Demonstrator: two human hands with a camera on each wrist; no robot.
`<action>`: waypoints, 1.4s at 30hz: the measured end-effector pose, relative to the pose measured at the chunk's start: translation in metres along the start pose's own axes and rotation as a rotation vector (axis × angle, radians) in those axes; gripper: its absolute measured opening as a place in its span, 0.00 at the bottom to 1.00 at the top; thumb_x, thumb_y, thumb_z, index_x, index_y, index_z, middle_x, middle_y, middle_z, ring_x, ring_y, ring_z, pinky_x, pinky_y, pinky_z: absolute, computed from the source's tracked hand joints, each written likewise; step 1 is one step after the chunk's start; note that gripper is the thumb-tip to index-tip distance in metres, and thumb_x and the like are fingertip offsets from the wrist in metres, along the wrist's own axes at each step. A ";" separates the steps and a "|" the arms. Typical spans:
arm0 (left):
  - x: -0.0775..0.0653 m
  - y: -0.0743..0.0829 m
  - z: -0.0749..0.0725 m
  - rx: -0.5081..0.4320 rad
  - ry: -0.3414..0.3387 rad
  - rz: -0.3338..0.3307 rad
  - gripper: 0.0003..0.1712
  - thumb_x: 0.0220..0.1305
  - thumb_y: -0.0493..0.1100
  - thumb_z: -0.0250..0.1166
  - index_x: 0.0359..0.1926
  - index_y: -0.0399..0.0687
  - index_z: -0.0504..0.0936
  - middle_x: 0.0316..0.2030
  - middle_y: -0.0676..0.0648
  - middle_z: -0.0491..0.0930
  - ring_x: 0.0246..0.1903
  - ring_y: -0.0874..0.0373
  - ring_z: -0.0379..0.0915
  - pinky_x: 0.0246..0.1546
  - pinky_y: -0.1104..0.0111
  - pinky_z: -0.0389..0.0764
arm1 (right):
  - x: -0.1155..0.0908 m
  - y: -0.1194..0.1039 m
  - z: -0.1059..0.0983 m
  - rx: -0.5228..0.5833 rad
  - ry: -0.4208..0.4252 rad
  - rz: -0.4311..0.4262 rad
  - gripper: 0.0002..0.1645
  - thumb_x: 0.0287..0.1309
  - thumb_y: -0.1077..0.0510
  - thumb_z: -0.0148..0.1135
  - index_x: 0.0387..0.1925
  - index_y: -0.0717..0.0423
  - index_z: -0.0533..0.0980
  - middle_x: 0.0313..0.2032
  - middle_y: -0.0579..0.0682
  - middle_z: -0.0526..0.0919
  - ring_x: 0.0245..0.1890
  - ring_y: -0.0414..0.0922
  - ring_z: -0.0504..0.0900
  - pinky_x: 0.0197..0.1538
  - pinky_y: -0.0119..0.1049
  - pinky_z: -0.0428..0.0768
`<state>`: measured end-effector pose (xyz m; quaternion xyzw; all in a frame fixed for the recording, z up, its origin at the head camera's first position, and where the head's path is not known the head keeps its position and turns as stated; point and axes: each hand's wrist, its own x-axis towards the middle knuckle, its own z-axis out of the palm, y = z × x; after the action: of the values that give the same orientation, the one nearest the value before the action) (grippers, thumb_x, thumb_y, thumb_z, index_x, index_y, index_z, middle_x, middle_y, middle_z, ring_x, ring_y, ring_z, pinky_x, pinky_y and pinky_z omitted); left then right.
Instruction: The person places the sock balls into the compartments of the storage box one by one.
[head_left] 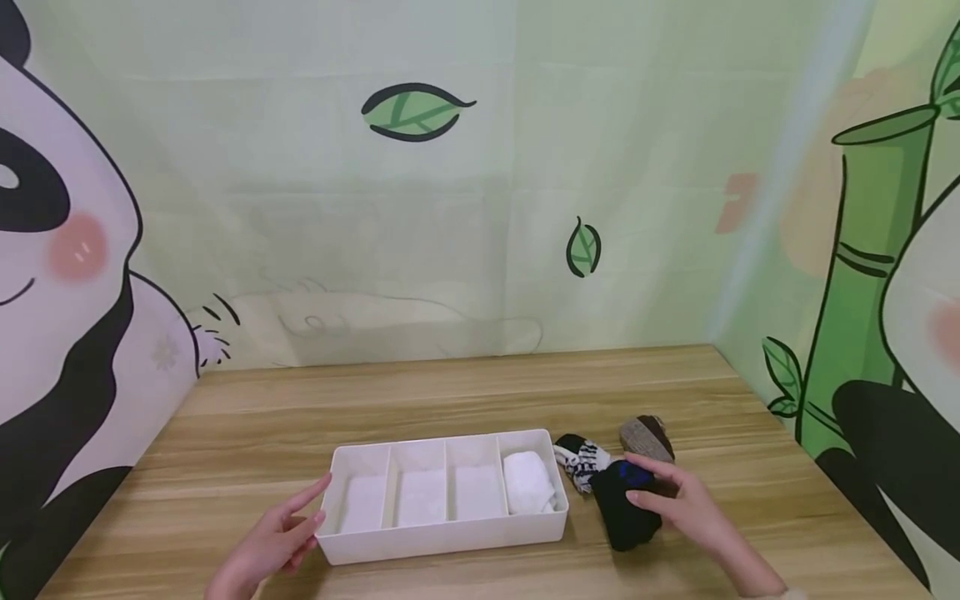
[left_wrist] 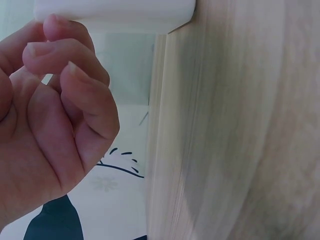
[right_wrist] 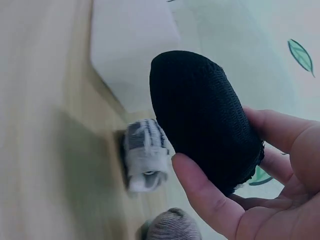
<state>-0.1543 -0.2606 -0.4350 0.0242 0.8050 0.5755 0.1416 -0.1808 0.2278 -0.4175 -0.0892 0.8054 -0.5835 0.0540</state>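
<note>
My right hand [head_left: 693,508] pinches a rolled black sock [head_left: 626,508] with a blue patch between thumb and fingers. In the right wrist view the black sock [right_wrist: 200,115] is held up off the table. My left hand [head_left: 266,542] is at the left end of a white divided box [head_left: 442,537], index finger and thumb at its outer wall. The left wrist view shows its other fingers [left_wrist: 90,100] loosely bent beside the white box [left_wrist: 120,15]. A rolled white sock [head_left: 528,483] lies in the rightmost compartment; the other compartments hold nothing.
Right of the box lies a rolled black-and-white patterned sock [head_left: 581,461]. Behind the held sock is a rolled brown-grey sock [head_left: 647,437]. The wooden table [head_left: 420,383] meets a curtain printed with pandas and leaves [head_left: 418,112] at its back.
</note>
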 end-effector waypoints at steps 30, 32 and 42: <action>-0.002 0.001 -0.002 -0.018 -0.037 0.021 0.32 0.65 0.47 0.52 0.68 0.54 0.51 0.20 0.50 0.66 0.16 0.63 0.58 0.18 0.74 0.64 | 0.021 -0.032 0.022 0.208 -0.100 -0.201 0.26 0.60 0.66 0.51 0.59 0.68 0.61 0.55 0.76 0.58 0.41 0.44 0.76 0.36 0.40 0.77; -0.002 0.002 -0.002 -0.015 -0.038 0.018 0.32 0.66 0.46 0.52 0.68 0.53 0.50 0.20 0.50 0.66 0.15 0.63 0.58 0.18 0.74 0.64 | 0.022 -0.034 0.026 0.188 -0.073 -0.191 0.26 0.59 0.67 0.52 0.59 0.68 0.62 0.54 0.74 0.61 0.39 0.42 0.77 0.35 0.37 0.77; 0.000 0.001 -0.002 0.007 -0.034 0.005 0.34 0.66 0.47 0.51 0.67 0.45 0.47 0.19 0.50 0.66 0.15 0.63 0.58 0.17 0.73 0.63 | 0.032 -0.042 0.047 0.132 -0.057 -0.168 0.25 0.58 0.67 0.54 0.58 0.67 0.64 0.50 0.67 0.69 0.29 0.38 0.73 0.25 0.29 0.73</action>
<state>-0.1547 -0.2617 -0.4333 0.0363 0.8043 0.5727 0.1539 -0.2003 0.1649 -0.3915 -0.1693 0.7530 -0.6350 0.0335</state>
